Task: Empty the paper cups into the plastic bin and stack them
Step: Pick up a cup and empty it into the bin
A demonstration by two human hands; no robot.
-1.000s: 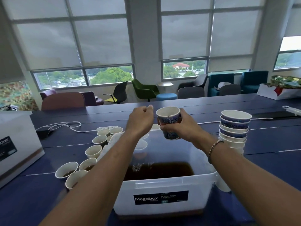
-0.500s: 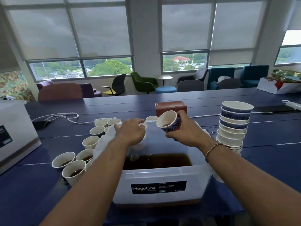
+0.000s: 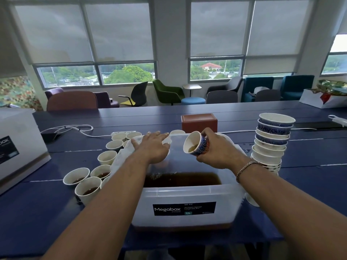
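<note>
A clear plastic bin (image 3: 185,194) labelled Megabox stands in front of me, holding brown liquid. My right hand (image 3: 216,152) grips a blue-patterned paper cup (image 3: 196,144) over the bin, tipped to the left with a little liquid still inside. My left hand (image 3: 152,147) reaches out flat, fingers straight, over a white cup (image 3: 167,141) at the bin's far left rim. Several white cups (image 3: 88,188) with brown liquid stand left of the bin. A tall stack of emptied cups (image 3: 272,139) stands to the right.
A brown box (image 3: 199,121) sits behind the bin. A white power strip and cable (image 3: 78,128) lie at the back left. A white carton (image 3: 18,145) stands at far left. Another cup (image 3: 251,200) sits by the bin's right side. Chairs line the windows.
My right hand has tipped the blue cup from upright to leaning left over the bin. My left hand has opened from a loose fist and stretched flat toward the far-left cups.
</note>
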